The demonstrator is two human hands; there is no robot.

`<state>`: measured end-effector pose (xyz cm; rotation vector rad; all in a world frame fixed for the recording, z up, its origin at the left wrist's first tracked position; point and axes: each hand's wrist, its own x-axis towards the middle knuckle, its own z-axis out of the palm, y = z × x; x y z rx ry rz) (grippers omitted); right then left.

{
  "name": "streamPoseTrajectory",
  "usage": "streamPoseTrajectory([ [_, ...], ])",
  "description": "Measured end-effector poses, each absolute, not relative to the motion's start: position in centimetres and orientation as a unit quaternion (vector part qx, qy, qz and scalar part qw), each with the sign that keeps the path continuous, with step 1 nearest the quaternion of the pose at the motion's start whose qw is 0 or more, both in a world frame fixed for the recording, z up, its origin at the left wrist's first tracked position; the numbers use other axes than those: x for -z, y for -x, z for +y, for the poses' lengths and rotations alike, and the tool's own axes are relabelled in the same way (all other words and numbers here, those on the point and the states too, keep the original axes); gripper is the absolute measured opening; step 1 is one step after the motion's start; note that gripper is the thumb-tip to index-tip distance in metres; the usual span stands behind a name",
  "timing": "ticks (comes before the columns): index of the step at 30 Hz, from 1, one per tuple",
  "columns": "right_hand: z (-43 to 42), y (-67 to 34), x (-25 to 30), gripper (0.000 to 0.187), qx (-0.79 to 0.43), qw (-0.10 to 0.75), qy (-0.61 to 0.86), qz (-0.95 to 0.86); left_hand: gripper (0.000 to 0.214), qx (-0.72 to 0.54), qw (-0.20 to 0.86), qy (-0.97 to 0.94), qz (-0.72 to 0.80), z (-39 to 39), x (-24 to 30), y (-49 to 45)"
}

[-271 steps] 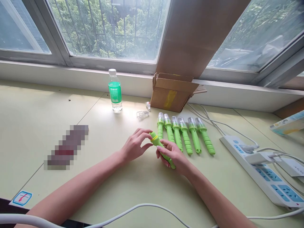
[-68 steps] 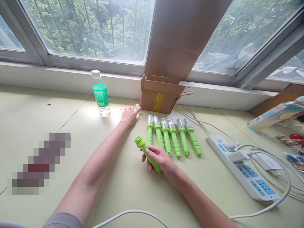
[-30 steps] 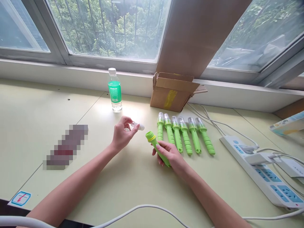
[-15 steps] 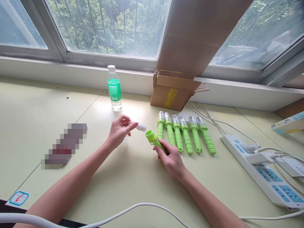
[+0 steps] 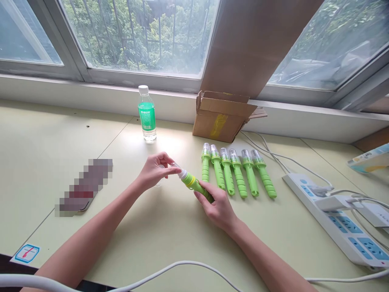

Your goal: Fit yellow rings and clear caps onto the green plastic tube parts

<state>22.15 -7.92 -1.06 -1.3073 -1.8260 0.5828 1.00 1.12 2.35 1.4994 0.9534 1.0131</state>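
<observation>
My right hand (image 5: 217,206) is closed round a green ribbed handle (image 5: 197,185) held just above the table, its yellow-ringed open end pointing up and left. My left hand (image 5: 156,172) pinches a small clear-and-white bulb piece (image 5: 180,172) whose white end sits at the handle's open end. A clear cap seems tucked under the left fingers, mostly hidden. Just right of my hands lies a row of several finished green handles with clear caps (image 5: 238,173).
A water bottle with a green label (image 5: 147,114) stands near the window sill. An open cardboard box (image 5: 223,116) lies on its side behind the row. A white power strip (image 5: 337,221) with cables is at right; a white cable (image 5: 170,268) crosses the near edge.
My left hand reached to the box, picked up the bulb piece and clear cap, and has now brought the bulb against the handle's open end. The handle tilted lower and toward it.
</observation>
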Motion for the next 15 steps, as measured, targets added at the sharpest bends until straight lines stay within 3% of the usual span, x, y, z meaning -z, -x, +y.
streamPoseTrajectory([
  [15,-7.9,-22.28,1.16,0.019,-0.227,0.396,0.531,-0.714,0.037,-0.416,0.497,-0.642,0.41,0.67,-2.08,-1.4],
])
